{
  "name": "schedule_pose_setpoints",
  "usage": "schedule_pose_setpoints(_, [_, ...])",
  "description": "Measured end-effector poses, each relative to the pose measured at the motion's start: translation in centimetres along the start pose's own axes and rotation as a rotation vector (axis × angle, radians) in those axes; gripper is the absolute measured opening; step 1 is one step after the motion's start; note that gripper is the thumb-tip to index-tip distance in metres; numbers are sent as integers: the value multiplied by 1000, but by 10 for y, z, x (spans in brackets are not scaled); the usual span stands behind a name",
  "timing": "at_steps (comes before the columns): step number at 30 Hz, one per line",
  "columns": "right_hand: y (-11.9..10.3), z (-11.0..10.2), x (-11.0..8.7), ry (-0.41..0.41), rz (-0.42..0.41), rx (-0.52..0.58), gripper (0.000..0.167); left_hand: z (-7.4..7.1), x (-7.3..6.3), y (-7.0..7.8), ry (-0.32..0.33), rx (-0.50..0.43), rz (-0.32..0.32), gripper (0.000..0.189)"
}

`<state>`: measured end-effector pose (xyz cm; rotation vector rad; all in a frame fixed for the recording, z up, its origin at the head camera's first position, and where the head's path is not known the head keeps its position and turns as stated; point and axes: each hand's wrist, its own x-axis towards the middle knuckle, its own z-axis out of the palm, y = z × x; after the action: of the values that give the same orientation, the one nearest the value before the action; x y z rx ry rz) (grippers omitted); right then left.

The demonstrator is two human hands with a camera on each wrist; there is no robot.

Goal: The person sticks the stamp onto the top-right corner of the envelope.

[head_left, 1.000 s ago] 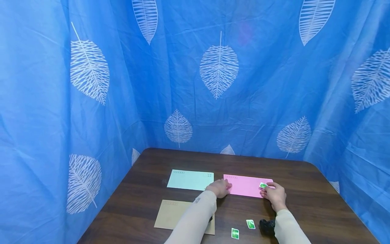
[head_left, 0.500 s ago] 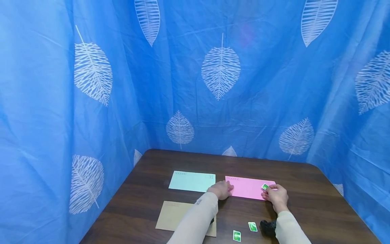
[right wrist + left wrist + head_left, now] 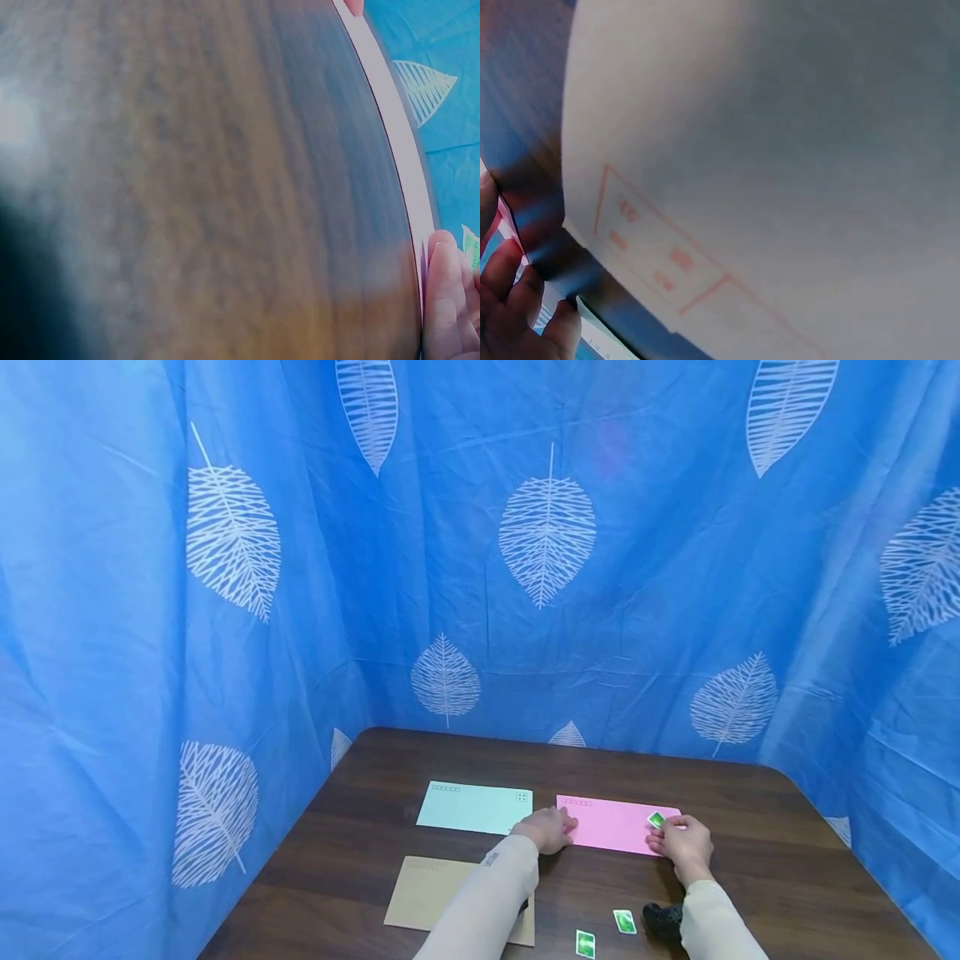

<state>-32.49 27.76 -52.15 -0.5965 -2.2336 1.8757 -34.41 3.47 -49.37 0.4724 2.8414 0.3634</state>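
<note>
A pink envelope [image 3: 611, 822] lies flat on the dark wooden table [image 3: 735, 827], toward its far side. My left hand [image 3: 547, 829] rests at the envelope's left end, its fingertips on the paper. Over the right end, my right hand [image 3: 684, 843] pinches a small green stamp [image 3: 656, 820] with a white border between thumb and fingers. That stamp tilts slightly near the envelope's upper right corner. In the right wrist view, the fingers [image 3: 446, 292] of this hand show at the envelope's near edge.
A mint green envelope [image 3: 472, 807] lies left of the pink one. Closer in, a tan envelope [image 3: 427, 885] is partly covered by the left sleeve [image 3: 487, 893]. Two more green stamps, one nearer [image 3: 585, 943] and one farther [image 3: 625, 922], lie between the forearms. Blue leaf-patterned curtains [image 3: 547, 677] surround the table.
The stamp in my right hand has turned from lying nearly level to a tilted angle. Both hands otherwise stay in place; the whole view has shifted slightly.
</note>
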Motion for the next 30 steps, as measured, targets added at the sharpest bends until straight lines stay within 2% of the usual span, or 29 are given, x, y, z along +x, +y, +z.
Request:
schedule_pose_setpoints(10, [0, -1, 4, -25, 26, -9, 36, -1, 0, -1, 12, 8, 3, 42])
schedule_pose_setpoints(21, [-1, 0, 4, -10, 59, -9, 44, 1, 3, -1, -2, 12, -5, 41])
schedule_pose_setpoints(30, [-2, 1, 5, 28, 70, -1, 41, 0, 1, 0, -8, 20, -4, 41])
